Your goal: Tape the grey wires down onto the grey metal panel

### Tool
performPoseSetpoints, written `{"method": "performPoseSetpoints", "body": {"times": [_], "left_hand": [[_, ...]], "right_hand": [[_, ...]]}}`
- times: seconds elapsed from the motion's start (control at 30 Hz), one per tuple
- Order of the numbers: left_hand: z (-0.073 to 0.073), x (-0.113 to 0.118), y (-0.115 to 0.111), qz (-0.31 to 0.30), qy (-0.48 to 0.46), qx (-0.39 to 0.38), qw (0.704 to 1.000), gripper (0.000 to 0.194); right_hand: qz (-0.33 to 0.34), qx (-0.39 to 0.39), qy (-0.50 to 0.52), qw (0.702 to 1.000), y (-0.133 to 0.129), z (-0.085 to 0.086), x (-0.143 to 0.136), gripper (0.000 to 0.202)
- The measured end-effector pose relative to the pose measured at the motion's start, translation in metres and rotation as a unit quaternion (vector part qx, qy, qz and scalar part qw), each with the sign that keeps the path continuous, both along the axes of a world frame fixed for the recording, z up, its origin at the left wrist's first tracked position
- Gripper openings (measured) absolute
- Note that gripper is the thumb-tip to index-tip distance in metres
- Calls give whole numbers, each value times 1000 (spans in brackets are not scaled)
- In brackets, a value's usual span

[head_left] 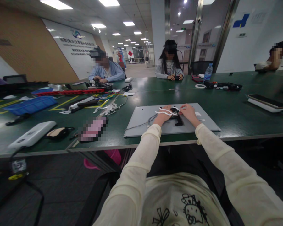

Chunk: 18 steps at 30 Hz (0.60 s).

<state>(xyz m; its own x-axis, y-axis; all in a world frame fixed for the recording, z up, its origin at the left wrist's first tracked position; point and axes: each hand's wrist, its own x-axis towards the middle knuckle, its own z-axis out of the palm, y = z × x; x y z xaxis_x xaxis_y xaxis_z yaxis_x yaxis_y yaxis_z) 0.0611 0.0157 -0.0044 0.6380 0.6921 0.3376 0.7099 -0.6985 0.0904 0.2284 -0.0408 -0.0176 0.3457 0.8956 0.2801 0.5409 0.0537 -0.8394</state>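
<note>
A light grey board (141, 121) lies on the table before me. On it, between my hands, is a small black part (178, 120) with an arm bent toward me; its exact kind is unclear. My left hand (163, 116) has its fingers closed at the left side of this part. A white strip (166, 110) loops over that hand. From the right, my right hand (188, 112) reaches in with bent, pinched fingers near the strip's end; what lies between the fingertips is too small to make out. Thin grey cables (141, 125) trail left across the board.
Left of the board are a phone (93, 129), a white power strip (33, 134), a pouch (58, 133), a blue tray (31, 105) and tangled white ties (109, 109). A white box (265, 104) with a dark top stands right. Two people sit opposite; another is far right.
</note>
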Motion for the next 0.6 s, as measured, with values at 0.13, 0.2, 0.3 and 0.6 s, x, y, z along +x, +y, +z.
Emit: {"method": "performPoseSetpoints", "body": {"times": [0.13,0.2,0.3,0.6], "left_hand": [[1,0,0,-13,23,1,1000,37],[0,0,1,-18,32,3,999,35],[-1,0,3,-25,42,5,999,33],[1,-1,2,-21,62,1,998,33]], "right_hand": [[-6,-16,-33,999,0,-2,1,18],[-9,-25,-59,998,1,-3,2,20],[-8,-42,-94,995,2,-3,2,20],[-3,-61,-109,992,-2,0,1,22]]}}
